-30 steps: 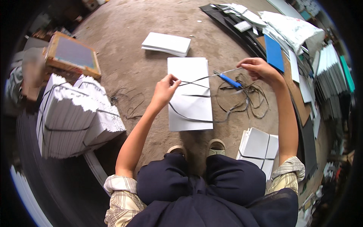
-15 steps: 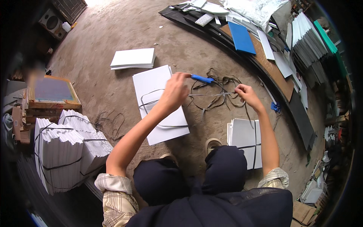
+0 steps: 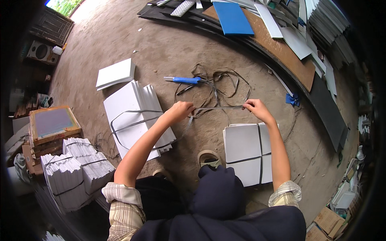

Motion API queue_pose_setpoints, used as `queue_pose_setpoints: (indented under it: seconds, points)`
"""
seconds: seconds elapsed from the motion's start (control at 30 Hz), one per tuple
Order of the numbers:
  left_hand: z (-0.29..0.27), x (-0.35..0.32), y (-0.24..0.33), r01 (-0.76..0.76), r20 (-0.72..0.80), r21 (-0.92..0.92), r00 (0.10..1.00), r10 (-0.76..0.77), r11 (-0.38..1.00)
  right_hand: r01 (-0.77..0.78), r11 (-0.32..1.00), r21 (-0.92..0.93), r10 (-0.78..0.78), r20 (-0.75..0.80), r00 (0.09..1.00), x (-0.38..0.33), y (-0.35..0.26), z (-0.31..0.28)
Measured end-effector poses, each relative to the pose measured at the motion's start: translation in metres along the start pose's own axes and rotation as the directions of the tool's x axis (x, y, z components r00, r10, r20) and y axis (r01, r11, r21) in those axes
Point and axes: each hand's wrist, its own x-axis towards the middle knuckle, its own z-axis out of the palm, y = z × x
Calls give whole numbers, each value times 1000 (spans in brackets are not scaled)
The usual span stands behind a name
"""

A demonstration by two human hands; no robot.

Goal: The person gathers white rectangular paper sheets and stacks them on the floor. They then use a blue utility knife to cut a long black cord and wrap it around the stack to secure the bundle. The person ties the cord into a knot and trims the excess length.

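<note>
Workshop; dirt floor [image 3: 169, 52]; strapped white sheet bundles [image 3: 76, 172]; stacked boards [image 3: 281, 36]

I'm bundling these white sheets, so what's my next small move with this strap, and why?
Probably carry the strap left to the fanned white stack. Left hand and right hand hold it taut between them, that stack has only a loose loop, while the stack by your right knee is already cross-tied.

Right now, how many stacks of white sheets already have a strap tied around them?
3. One crossed-strap stack below the right hand, one under the left forearm, one bundle at far left. Others may be hidden near the rim.
</note>
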Motion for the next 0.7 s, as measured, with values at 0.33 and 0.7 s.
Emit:
queue_pose_setpoints:
  seconds: [0.33,0.7]
  points:
    - [52,40,36,74,-84,-333,991,-108,940,165,980,112,-178,118,977,55,-17,70]
    - [57,24,-8,-190,-70,-980,591,-804,-54,632,440,-638,-756,116,644,110,9,123]
